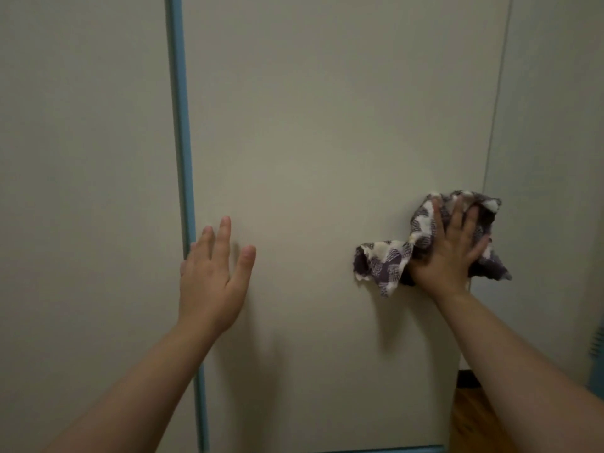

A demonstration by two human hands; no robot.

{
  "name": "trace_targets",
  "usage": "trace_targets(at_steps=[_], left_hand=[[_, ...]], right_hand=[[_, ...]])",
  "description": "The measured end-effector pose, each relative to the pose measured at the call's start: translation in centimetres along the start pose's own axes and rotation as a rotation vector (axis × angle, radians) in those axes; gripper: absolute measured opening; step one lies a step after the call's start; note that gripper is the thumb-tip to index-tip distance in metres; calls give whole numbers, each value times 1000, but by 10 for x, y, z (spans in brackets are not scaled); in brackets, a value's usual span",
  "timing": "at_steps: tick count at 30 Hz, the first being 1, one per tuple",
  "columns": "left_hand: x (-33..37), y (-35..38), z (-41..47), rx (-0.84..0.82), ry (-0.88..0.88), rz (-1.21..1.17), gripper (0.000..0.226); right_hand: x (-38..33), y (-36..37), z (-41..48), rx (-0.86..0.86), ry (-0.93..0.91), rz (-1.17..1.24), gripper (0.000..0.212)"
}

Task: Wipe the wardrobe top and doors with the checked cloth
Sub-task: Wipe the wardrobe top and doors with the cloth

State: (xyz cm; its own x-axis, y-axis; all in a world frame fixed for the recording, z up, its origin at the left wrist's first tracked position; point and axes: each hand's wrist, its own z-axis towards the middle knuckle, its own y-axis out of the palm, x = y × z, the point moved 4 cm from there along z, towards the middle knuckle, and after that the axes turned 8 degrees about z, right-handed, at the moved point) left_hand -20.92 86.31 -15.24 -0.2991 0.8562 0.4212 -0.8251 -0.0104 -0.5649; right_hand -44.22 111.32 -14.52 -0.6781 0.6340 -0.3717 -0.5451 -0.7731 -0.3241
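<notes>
A pale cream wardrobe door (327, 132) fills the middle of the head view, with a blue strip (183, 158) down its left edge. The checked cloth (389, 259), dark purple and white, is crumpled against the door near its right edge. My right hand (454, 250) lies flat on the cloth and presses it to the door, fingers spread. My left hand (212, 276) is raised in front of the door's left side, fingers apart, holding nothing. Whether it touches the door I cannot tell.
Another cream panel (81, 191) stands left of the blue strip. A pale wall (555, 125) runs to the right of the door's edge. Brown wooden floor (474, 416) shows at the lower right, below a dark skirting.
</notes>
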Motion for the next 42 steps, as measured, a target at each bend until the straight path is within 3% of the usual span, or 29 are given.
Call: trace_targets(at_steps=[6,9,15,18,23,29,33,39,42], left_hand=[[4,-10,1,17,18,-70,89],[5,-15,1,34,-4,-129,82],[10,-18,-2,135,-119,-218,94],[16,-21,-6,159,-64,-158,107],[22,-32,-7,172,20,-1,96],[25,-34,12,6,-11,208,91],[28,-39,20,4,34,295,91],[33,-46,22,1,97,286,98],[36,-48,28,-45,43,213,86]], right_hand=[[-52,-3,24,-53,32,8,106],[-96,2,39,-110,-69,-54,107],[-189,32,27,-278,-436,-87,118],[-228,46,8,-338,-625,-157,105],[-280,63,-3,-365,-769,-271,78],[-294,57,8,-374,-921,-335,67],[-286,48,30,-330,-857,-292,63],[-239,9,87,-238,-603,-198,80],[-199,-9,113,-194,-471,-175,84]])
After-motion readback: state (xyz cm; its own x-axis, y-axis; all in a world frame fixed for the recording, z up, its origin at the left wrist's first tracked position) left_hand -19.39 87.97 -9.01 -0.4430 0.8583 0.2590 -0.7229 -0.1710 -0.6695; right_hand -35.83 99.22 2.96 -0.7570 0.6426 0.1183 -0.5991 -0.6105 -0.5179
